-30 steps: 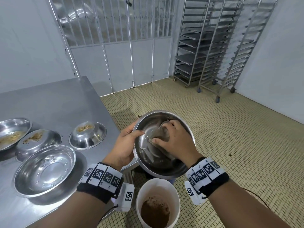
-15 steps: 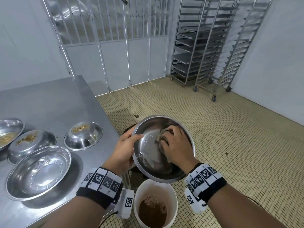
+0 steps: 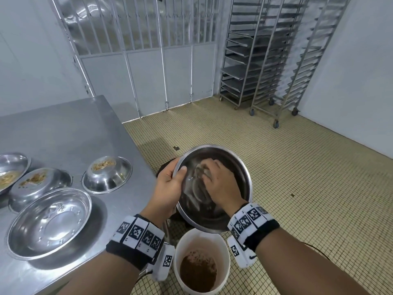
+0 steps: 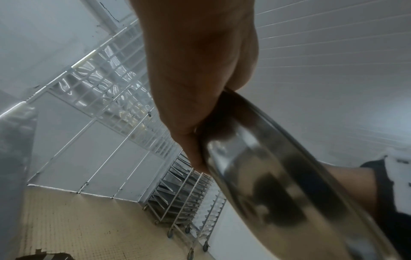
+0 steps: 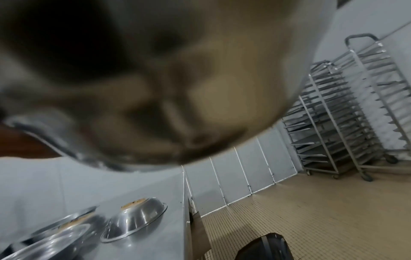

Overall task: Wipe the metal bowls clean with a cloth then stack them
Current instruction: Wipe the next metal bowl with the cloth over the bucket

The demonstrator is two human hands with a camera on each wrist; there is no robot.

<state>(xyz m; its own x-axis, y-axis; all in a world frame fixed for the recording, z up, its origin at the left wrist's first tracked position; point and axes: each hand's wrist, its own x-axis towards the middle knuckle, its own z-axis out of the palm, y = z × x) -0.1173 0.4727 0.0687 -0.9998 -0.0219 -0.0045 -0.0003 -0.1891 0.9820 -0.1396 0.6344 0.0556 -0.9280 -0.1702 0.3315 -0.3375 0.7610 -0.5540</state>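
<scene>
My left hand (image 3: pixel 173 177) grips the left rim of a tilted metal bowl (image 3: pixel 236 167), thumb inside the rim and fingers behind it. In the left wrist view the left hand (image 4: pixel 195 98) clamps the bowl (image 4: pixel 278 184) from outside. My right hand (image 3: pixel 214 177) is inside the bowl, fingers bent over a grey cloth (image 3: pixel 198 170) and pressing it to the upper inner wall. The right wrist view shows only the bowl's blurred underside (image 5: pixel 133 79). A clean bowl (image 3: pixel 50 222) sits upright on the steel table (image 3: pixel 74 128).
Two overturned bowls (image 3: pixel 106 175) (image 3: pixel 39 184) carry food scraps on their bases, and a dirty upright bowl (image 3: pixel 10 169) sits at the far left. A white bucket (image 3: pixel 180 243) of brown liquid stands under the held bowl. A black bin (image 5: pixel 262 246) is beside the table. Wheeled racks (image 3: pixel 265 60) line the back wall.
My right hand has rubbed the cloth from the middle of the bowl up toward its far wall. The left hand keeps its grip on the rim.
</scene>
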